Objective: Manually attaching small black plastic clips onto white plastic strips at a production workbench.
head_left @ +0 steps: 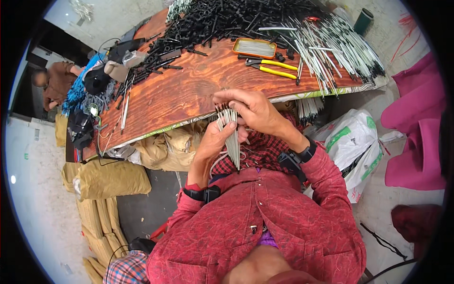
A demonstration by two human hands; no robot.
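My left hand (213,141) is closed round a bundle of thin whitish rods (232,144), with its thumb laid across them. Dark tips show at the bundle's upper end, and the lower ends narrow together over my lap. My right hand (257,112) curls over the upper end from the other side, its fingers bent at the dark tips. Some of its fingertips are hidden behind the rods. Both hands are just off the near edge of the wooden table (189,83).
Black plastic parts (213,21) are heaped along the table's far side. Many white rods (326,52) lie at the right, near yellow-handled pliers (272,67) and an orange tray (254,47) of thin pins. Brown sacks (111,179) and a white bag (354,137) flank me. Another person (59,85) is at far left.
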